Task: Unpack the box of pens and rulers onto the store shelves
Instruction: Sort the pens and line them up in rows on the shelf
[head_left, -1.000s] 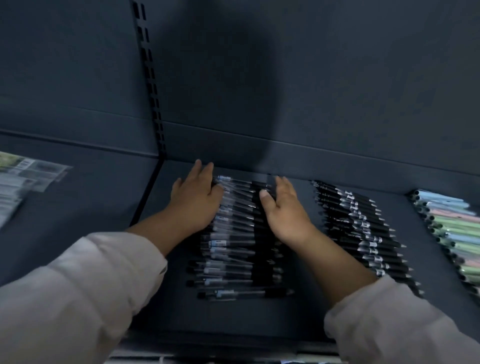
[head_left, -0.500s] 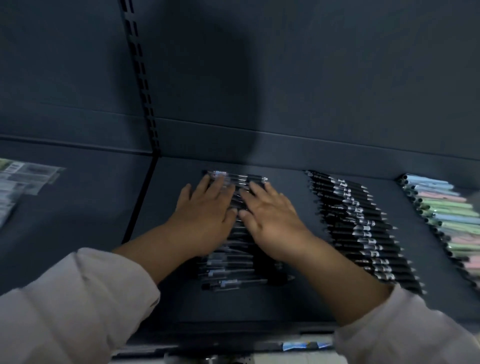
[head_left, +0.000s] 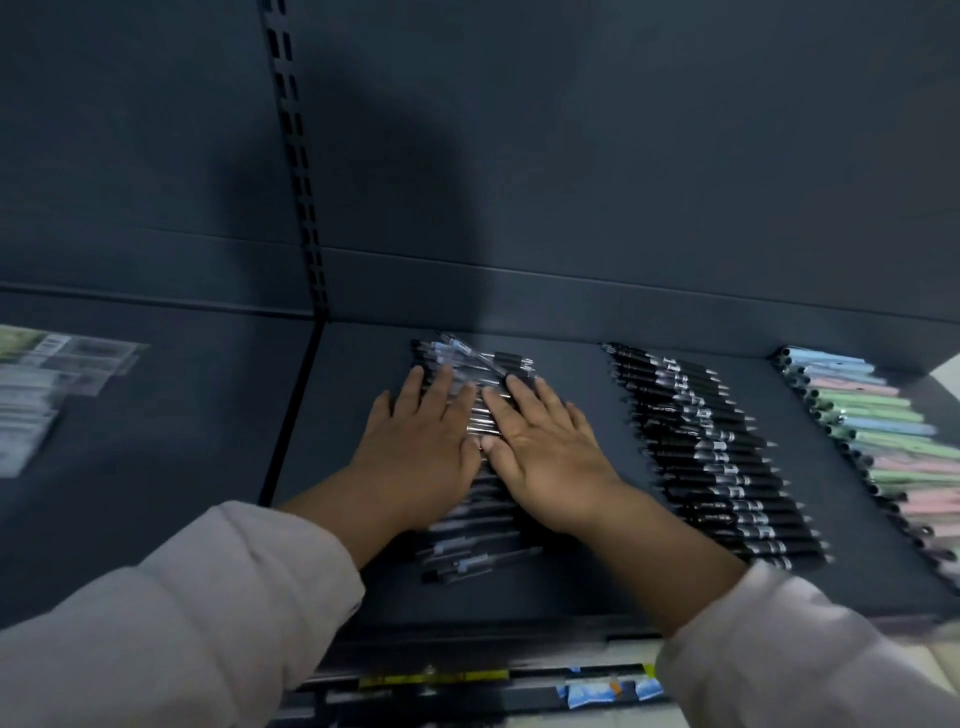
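The step in hand looks like squaring up a batch already laid out: the left hand (head_left: 421, 452) and the right hand (head_left: 553, 460) lie flat and spread, side by side with thumbs nearly touching, pressing down on the row of clear-barrelled pens (head_left: 467, 551) toward the left edge of the shelf (head_left: 519, 608); neither pinches anything; a few pens by the back edge lie skewed across the rest. The next move probably calls for nudging those strays parallel, then lifting off gently so the round barrels do not roll; the box is out of view. The shelf is dark and matte; black pens (head_left: 717, 467) fill its middle, pastel pens (head_left: 883, 431) its right edge; a slotted upright (head_left: 296, 156) separates a neighbouring shelf with blurred packets (head_left: 36, 395); label strips (head_left: 431, 678) line the front edge.
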